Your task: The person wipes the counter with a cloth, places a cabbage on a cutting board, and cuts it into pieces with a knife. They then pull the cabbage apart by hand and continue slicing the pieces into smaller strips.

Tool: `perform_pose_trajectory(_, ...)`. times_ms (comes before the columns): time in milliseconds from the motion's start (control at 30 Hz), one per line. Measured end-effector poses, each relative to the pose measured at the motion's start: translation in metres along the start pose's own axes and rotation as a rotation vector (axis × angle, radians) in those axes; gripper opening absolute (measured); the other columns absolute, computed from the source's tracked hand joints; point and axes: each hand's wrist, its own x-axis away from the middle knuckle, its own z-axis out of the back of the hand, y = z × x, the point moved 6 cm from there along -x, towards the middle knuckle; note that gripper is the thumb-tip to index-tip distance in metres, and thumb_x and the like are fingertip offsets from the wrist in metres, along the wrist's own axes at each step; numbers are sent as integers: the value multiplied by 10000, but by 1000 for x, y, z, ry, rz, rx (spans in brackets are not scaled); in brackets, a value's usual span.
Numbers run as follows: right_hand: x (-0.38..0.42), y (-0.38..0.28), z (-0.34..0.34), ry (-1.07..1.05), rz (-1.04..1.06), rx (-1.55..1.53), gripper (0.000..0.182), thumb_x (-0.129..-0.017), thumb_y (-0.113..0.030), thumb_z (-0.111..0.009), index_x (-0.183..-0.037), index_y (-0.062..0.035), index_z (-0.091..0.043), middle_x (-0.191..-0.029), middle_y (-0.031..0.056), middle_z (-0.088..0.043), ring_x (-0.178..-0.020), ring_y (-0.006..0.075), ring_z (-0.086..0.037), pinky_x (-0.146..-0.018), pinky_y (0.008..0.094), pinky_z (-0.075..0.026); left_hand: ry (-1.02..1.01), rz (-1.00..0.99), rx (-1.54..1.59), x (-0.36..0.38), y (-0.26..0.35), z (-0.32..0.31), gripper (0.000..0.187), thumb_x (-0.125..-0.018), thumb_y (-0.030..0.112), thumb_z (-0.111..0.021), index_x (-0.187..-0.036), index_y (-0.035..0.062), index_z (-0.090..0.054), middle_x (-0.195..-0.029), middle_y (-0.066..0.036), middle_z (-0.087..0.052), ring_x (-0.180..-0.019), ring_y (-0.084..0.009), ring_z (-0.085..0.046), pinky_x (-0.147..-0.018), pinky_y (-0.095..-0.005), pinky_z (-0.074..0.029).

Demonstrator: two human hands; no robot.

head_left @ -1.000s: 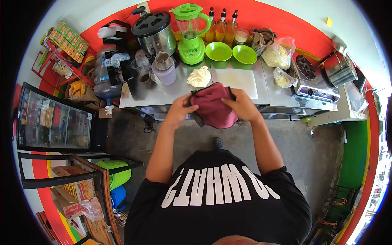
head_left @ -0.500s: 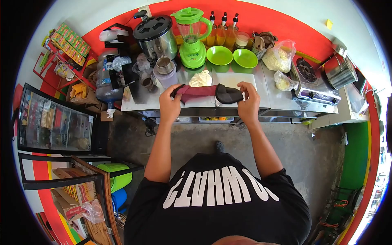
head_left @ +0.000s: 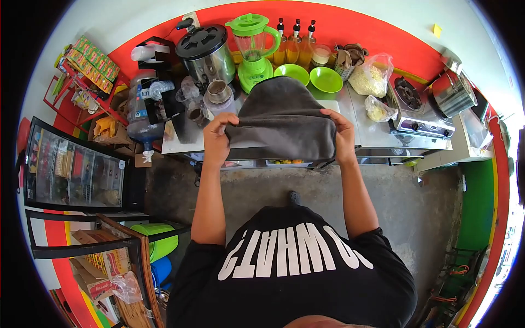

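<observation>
Pinching cloth (head_left: 281,128) at opposite sides between fingers of left hand (head_left: 217,140) and right hand (head_left: 343,136) — probably to keep it spread — on the near side of the blender (head_left: 254,70).

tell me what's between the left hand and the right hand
In the head view, a dark grey cloth spans the stretch between the left hand and the right hand, each gripping it at one side.
</observation>
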Motion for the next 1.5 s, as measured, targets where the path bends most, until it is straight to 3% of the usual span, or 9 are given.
perform_pose_trajectory(200, -4, -1, -11, -87, -76, -253, 518, -905, 154, -518, -1415, 62, -545, -1324, 157, -659, -1195, 209, -642, -1050, 316, -488, 338, 375, -471, 2, -21, 11, 110, -851, 17, -747, -944, 11, -688, -794, 24, -593, -728, -67, -490, -686, -243, -414)
perform_pose_trajectory(333, -6, 4, -3, -70, -135, -431, 460, -925, 93, -531, -1384, 73, -561, -1276, 165, -683, -1172, 213, -657, -1027, 334, -498, 1, 695, -257, 11, -34, 0, 114, -909, 98, -733, -941, -9, -753, -790, 7, -693, -734, -58, -546, -691, -249, -436)
perform_pose_trajectory(533, -5, 8, 10, 123, -160, 104, 190, -988, -26, -654, -1169, 29, -669, -1032, 52, -727, -916, 104, -670, -843, 255, -524, 77, 521, 274, 20, -38, -4, 248, -914, 118, -750, -1128, -6, -738, -1034, -40, -755, -933, -124, -691, -857, -268, -527)
perform_pose_trajectory(867, -8, -13, -7, 20, -173, 275, 300, -943, 51, -657, -1240, 38, -691, -1039, 53, -717, -911, 59, -616, -797, 223, -500, 197, 596, 920, 13, -6, -18, 504, -893, -61, -703, -1344, 37, -501, -1176, -106, -698, -1030, -155, -685, -947, -316, -545)
perform_pose_trajectory(933, -11, -27, -10, 27, -46, 422, 325, -922, 32, -684, -1245, 27, -710, -1051, 60, -734, -890, 59, -611, -759, 232, -502, 278, 376, 445, 6, -8, -1, 515, -893, -48, -728, -1358, 49, -529, -1111, -76, -714, -971, -121, -670, -887, -268, -527)
perform_pose_trajectory(1067, -13, -34, 4, 116, -139, 567, 294, -892, -6, -724, -1185, 10, -742, -1090, 84, -748, -881, 97, -633, -728, 264, -509, 214, 433, 61, -3, 10, 11, 476, -883, -30, -762, -1327, 43, -608, -985, -22, -709, -878, -76, -625, -799, -237, -495)
perform_pose_trajectory(1267, -13, -59, 5, 102, 87, 949, 147, -871, -51, -749, -992, 28, -720, -1060, 98, -736, -912, 188, -649, -813, 346, -514, -199, 359, -546, -12, 41, 0, 265, -845, 34, -807, -1098, -3, -741, -823, 9, -639, -757, -87, -554, -717, -259, -465)
perform_pose_trajectory(1333, -6, -70, -2, 84, 443, 1201, 150, -886, -66, -744, -972, 25, -664, -961, 85, -709, -892, 170, -619, -848, 356, -496, -232, 298, -582, -13, 45, 0, 230, -836, 46, -813, -1049, -7, -740, -800, 2, -630, -757, -97, -559, -717, -266, -467)
perform_pose_trajectory(1500, -11, -31, 18, -86, -89, 593, 141, -931, -89, -722, -964, -8, -611, -800, 41, -645, -730, 77, -528, -656, 289, -430, -143, 129, -438, -9, 30, 12, 155, -863, 72, -798, -948, -17, -704, -764, 6, -628, -754, -85, -566, -702, -262, -462)
